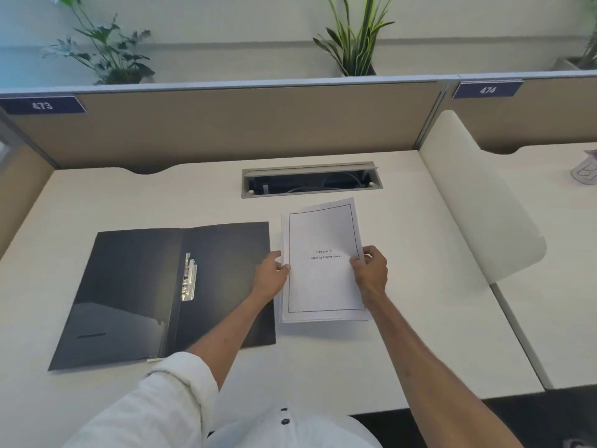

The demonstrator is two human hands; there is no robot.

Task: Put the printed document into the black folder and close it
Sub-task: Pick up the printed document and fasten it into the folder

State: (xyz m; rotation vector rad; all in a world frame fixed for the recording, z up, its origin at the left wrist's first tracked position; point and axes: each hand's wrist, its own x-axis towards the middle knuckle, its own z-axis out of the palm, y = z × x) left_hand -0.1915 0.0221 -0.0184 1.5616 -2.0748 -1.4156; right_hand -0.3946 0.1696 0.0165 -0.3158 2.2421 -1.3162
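Note:
The black folder (135,292) lies open and flat on the white desk, left of centre, with a metal clip (189,276) beside its spine. Right of it lies the printed document (323,286), a white stack with a framed title page. My left hand (269,278) grips the stack's left edge, its forearm crossing the folder's right flap. My right hand (371,270) grips the stack's right edge, thumb on top of the page. The stack's sheets are slightly fanned at the top and bottom.
A cable hatch (311,180) stands open in the desk behind the document. Beige partition panels (226,124) wall off the back. A translucent white divider (478,205) rises at the right, and beyond it a neighbouring desk holds a small labelled item (586,171).

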